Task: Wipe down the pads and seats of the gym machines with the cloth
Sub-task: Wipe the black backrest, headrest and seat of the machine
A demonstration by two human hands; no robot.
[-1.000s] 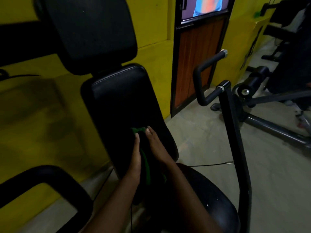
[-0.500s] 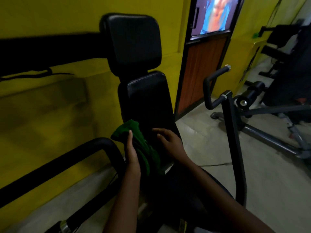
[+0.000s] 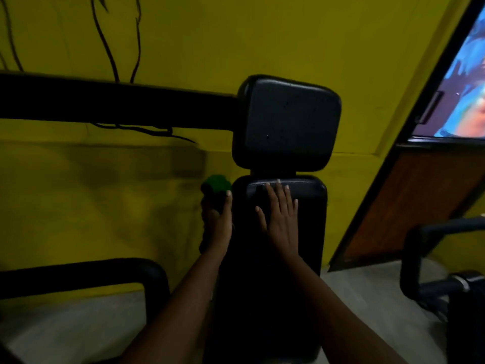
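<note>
Two bare forearms reach forward from bottom edge. Right hand (image 3: pixel 279 214) flat, fingers spread wide, palm on upper part of black back pad (image 3: pixel 309 232). Left hand (image 3: pixel 219 222) at pad's left edge, fingers closed round green cloth (image 3: pixel 215 183), cloth bunched above fingertips beside pad's top corner. Head pad (image 3: pixel 286 122) above. Yellow wall (image 3: pixel 236 35) behind.
</note>
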